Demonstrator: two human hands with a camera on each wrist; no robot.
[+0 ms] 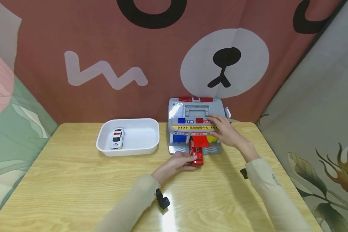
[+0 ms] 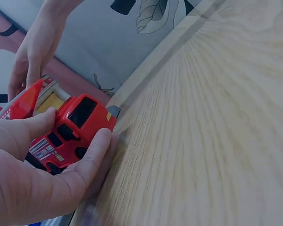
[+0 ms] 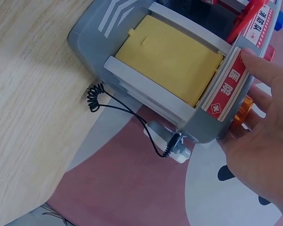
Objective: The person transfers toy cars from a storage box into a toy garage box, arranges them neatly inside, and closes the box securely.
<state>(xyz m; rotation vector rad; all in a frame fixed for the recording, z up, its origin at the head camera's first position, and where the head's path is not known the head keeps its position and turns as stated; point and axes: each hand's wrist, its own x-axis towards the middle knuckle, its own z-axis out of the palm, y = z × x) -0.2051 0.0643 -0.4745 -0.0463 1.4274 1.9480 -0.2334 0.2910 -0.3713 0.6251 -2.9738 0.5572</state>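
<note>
A grey toy rescue-station garage stands at the back of the table, its red door raised. My left hand holds a red toy fire truck between thumb and fingers, with one end under that door and the other end sticking out over the table. My right hand grips the garage's front upper edge; in the right wrist view the thumb lies on the red sign and the fingers are partly hidden behind the edge. The yellow door and the blue door are down.
Left of the garage a white tray holds a white toy police car. A small grey-and-white piece on a black coiled cord hangs on the garage's side. Patterned curtains stand behind the wooden table.
</note>
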